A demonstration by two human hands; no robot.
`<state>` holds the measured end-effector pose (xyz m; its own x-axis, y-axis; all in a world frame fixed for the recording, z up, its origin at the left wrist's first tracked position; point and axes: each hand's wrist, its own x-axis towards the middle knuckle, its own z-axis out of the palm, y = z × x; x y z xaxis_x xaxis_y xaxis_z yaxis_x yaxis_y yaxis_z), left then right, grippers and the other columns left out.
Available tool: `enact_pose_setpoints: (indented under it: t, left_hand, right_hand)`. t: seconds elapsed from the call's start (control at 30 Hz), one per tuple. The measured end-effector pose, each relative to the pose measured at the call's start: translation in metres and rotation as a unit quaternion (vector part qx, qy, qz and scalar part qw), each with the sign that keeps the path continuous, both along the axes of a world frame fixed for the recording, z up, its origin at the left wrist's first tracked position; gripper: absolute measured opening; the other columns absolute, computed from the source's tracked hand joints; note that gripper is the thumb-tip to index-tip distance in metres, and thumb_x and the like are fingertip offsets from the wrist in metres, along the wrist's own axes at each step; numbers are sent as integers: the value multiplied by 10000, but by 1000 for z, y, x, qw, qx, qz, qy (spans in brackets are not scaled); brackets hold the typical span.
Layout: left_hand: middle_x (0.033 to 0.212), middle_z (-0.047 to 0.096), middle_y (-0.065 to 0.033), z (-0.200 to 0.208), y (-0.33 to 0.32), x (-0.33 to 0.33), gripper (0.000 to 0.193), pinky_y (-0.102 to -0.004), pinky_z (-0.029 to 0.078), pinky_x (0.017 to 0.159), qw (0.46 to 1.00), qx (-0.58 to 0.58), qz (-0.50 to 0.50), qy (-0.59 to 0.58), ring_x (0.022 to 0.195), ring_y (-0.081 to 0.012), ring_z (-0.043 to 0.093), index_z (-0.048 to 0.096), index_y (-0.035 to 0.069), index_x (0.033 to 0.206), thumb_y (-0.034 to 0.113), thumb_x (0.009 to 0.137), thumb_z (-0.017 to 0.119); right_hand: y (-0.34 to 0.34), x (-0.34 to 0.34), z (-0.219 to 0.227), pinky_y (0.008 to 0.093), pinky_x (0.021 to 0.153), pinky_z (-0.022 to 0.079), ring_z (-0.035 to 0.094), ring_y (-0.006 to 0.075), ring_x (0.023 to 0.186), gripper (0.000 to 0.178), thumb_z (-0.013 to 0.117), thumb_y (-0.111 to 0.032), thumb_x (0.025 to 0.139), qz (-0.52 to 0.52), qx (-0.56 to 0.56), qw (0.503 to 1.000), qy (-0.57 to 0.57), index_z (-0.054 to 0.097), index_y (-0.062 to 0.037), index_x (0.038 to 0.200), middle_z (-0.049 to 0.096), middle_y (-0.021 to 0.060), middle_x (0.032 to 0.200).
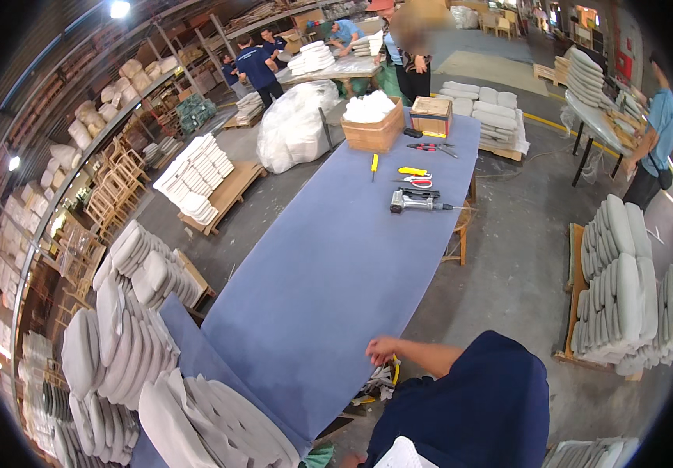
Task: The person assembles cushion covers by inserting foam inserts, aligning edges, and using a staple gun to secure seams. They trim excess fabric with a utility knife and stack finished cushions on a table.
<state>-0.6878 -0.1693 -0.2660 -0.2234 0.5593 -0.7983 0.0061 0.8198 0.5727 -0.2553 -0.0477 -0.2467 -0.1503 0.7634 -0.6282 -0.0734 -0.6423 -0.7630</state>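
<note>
My right hand (384,350) is at the right edge of a long table covered in blue-grey material (305,288). Its fingers are curled, and whatever they may hold is hidden. Of my left hand (352,461), only a sliver of skin shows at the lower edge, so its fingers cannot be made out. Grey padded cushions (211,421) lie stacked on the table's near left end. Farther up the table are a grey power driver with a long bit (418,201), red-handled scissors (417,182), a yellow cutter (412,171), a yellow-handled tool (374,164) and red-handled pliers (430,147).
At the table's far end stand a wooden box of white stuffing (373,134) and a carton (431,117). A stool (461,234) is by the right side. Pallets of cushions (617,288) flank the table. A person in light blue (662,125) and other people work farther off.
</note>
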Motion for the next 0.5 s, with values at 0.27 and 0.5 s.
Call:
enact_pose_setpoints:
  t: [0.27, 0.5]
  left_hand:
    - [934, 742, -116, 17, 41, 16, 265, -319, 561, 631, 974, 221, 12, -38, 790, -230, 715, 693, 15, 1136, 236, 995, 655]
    - [1231, 710, -177, -8, -117, 10, 428, -493, 541, 965, 913, 170, -266, 257, 1096, -376, 694, 752, 122, 1175, 412, 939, 546]
  right_hand:
    - [232, 82, 248, 481, 766, 549, 687, 291, 873, 274, 709, -245, 830, -57, 458, 776, -431, 743, -129, 1076, 744, 118, 1010]
    - [160, -13, 352, 454, 884, 489, 609, 303, 1038, 366, 698, -254, 877, 25, 549, 714, -434, 650, -101, 1206, 672, 130, 1162]
